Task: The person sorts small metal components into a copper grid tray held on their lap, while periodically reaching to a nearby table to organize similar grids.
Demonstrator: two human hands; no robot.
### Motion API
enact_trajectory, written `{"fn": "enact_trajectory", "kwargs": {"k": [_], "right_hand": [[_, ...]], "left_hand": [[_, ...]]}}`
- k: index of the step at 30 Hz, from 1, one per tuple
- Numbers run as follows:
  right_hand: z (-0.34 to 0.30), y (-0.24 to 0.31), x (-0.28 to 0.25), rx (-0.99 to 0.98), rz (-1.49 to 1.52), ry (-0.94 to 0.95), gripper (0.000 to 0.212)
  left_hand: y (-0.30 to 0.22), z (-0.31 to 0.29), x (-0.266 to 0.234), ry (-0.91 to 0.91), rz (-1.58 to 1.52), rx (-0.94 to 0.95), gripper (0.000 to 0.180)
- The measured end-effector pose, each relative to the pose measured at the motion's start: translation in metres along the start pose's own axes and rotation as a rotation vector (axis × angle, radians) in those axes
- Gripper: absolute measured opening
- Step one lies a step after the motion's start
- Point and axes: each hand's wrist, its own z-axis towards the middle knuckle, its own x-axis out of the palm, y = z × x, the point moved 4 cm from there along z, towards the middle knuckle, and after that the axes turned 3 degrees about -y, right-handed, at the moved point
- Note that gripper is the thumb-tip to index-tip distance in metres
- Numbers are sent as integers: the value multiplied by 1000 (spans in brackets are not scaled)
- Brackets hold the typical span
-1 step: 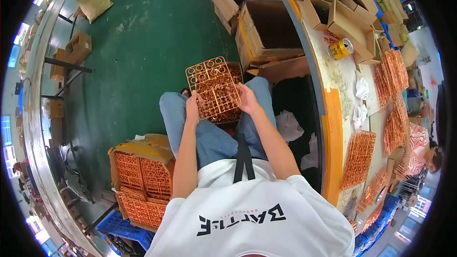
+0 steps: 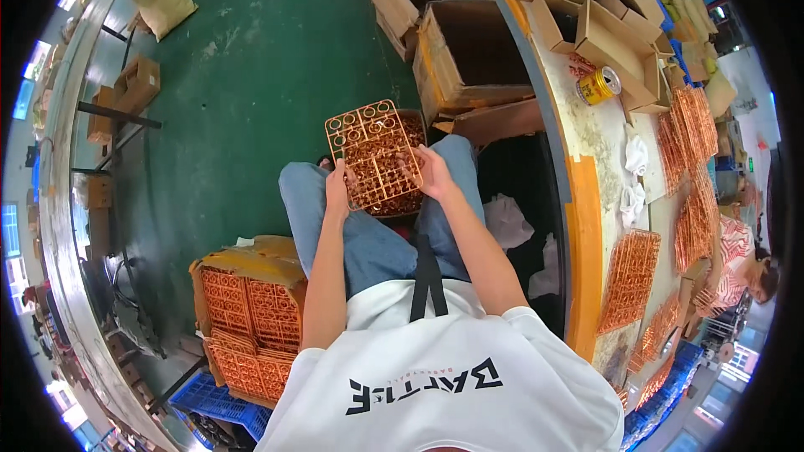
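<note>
A flat copper-coloured lattice frame (image 2: 375, 147) with rings in its upper cells is held up in front of my knees. My left hand (image 2: 337, 190) closes on its lower left edge. On the opposite edge, my right hand (image 2: 432, 173) grips it with bent fingers. Below the frame, between my legs, stands a container with many small copper-coloured pieces (image 2: 413, 127), partly hidden by the frame. Beside my left thigh, an open carton (image 2: 201, 285) is filled with stacks of similar copper-coloured frames (image 2: 272, 305).
Along my right runs a workbench (image 2: 582, 243) with more copper-coloured frames (image 2: 630, 276), a yellow can (image 2: 598, 85) and open cardboard boxes (image 2: 620, 46). Large cartons (image 2: 469, 50) stand ahead on the green floor. A blue crate (image 2: 219, 402) sits behind left. Another person (image 2: 733, 272) works across the bench.
</note>
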Motion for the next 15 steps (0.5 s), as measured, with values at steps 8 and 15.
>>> {"fn": "enact_trajectory", "kwargs": {"k": [8, 15], "right_hand": [[-7, -27, 16, -107, -40, -155, 45], [-12, -1, 2, -73, -103, -140, 48]], "left_hand": [[-1, -38, -17, -18, -120, -23, 37], [20, -25, 16, 295, -58, -252, 50]]}}
